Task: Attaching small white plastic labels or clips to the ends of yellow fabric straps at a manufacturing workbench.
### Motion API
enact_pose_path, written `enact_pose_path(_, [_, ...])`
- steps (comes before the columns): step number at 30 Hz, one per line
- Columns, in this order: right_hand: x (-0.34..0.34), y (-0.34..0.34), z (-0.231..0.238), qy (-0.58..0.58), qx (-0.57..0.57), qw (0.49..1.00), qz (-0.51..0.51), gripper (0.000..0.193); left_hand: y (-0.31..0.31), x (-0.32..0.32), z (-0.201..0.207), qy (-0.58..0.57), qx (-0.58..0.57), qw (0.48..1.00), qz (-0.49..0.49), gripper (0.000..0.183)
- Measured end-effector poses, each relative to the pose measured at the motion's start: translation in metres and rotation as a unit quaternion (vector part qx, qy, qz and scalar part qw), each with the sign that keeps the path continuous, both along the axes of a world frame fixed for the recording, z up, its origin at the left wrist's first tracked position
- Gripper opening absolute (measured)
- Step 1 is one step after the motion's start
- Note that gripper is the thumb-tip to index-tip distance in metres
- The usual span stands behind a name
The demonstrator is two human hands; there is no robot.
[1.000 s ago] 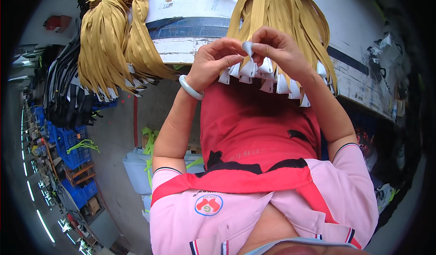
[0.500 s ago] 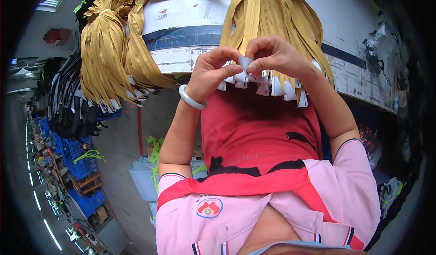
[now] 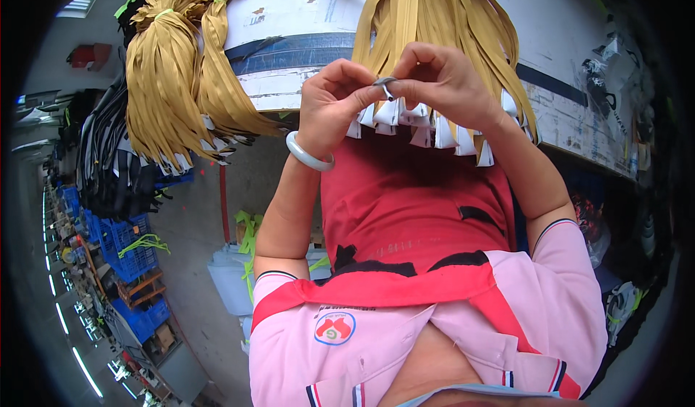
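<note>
My left hand (image 3: 331, 103) and my right hand (image 3: 450, 87) meet at the table's near edge, thumbs and fingers pinched on a small grey-white tab (image 3: 386, 82). The tab is bent or folded between the fingertips, and a narrow end points down. It appears to belong to one strip of the hanging bundle of gold zipper tapes (image 3: 405, 16), but the join is hidden by my fingers. Below and beside my hands, several other white end tabs (image 3: 443, 133) hang from the same bundle, over my red apron (image 3: 413, 197).
The bundle lies on a white, board-like tabletop (image 3: 304, 16) with a dark blue band. Left of it hang tied gold tapes (image 3: 165, 81) and black strips (image 3: 116, 168). Blue crates (image 3: 119, 251) stand at the lower left. Pale blue sheets (image 3: 230, 277) lie below the table.
The tab stood upright between my fingertips; now it is folded over flatter. Both hands have risen slightly, and the thumbs have come closer together.
</note>
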State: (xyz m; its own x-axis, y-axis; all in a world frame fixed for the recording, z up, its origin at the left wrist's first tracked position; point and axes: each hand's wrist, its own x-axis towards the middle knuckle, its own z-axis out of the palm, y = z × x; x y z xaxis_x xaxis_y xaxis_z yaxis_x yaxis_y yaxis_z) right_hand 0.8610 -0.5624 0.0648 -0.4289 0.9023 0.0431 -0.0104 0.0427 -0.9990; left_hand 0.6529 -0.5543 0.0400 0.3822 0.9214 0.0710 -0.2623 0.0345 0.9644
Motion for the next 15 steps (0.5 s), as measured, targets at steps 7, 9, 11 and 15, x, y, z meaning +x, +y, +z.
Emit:
enact_pose_path(7, [-0.03, -0.003, -0.04, -0.234, 0.4, 0.862, -0.205, 0.013, -0.006, 0.024, -0.022, 0.286, 0.349, 0.865, 0.22, 0.022])
enact_pose_path(9, [-0.029, -0.002, -0.044, -0.24, 0.399, 0.859, -0.212, 0.011, -0.006, 0.022, -0.026, 0.213, 0.25, 0.927, 0.183, 0.028])
enact_pose_path(11, [-0.016, 0.0, -0.049, -0.161, 0.36, 0.905, -0.161, 0.01, -0.006, 0.016, -0.02, 0.079, 0.091, 0.989, 0.086, 0.04])
enact_pose_path(15, [-0.002, -0.002, -0.045, -0.056, 0.215, 0.972, -0.08, 0.013, 0.0, -0.01, -0.024, 0.087, 0.091, 0.992, -0.021, 0.024])
